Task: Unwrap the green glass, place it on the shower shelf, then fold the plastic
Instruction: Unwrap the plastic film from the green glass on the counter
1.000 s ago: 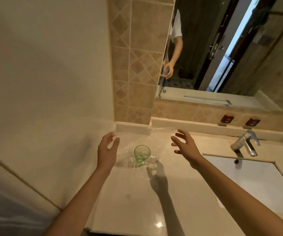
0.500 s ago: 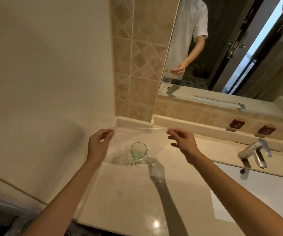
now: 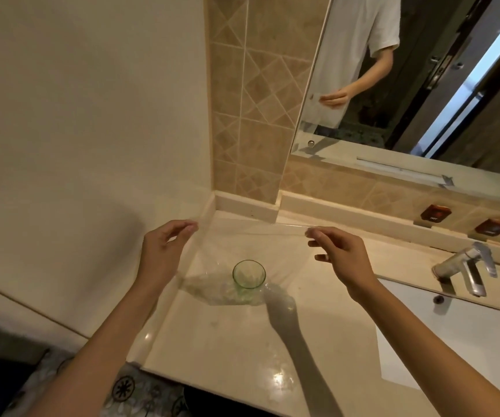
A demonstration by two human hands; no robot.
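A small green glass [image 3: 249,274] stands upright on the beige countertop [image 3: 242,341], near the left wall. A clear plastic sheet [image 3: 251,239] rises from around the glass's base to a taut top edge. My left hand [image 3: 164,251] pinches the left end of that edge between thumb and fingers. My right hand [image 3: 337,254] pinches the right end. Both hands hover above and behind the glass, one on each side. The lower part of the plastic lies crumpled on the counter against the glass.
A white sink basin [image 3: 453,335] with a chrome faucet [image 3: 468,266] sits to the right. A mirror [image 3: 408,85] and tan tiles [image 3: 248,100] back the counter; a plain wall [image 3: 77,130] runs along the left. Patterned floor [image 3: 128,389] shows below the counter's front edge.
My open hands closed on the plastic's top edge and have pulled it up and taut. The view has shifted closer and to the right. The glass has stayed in place.
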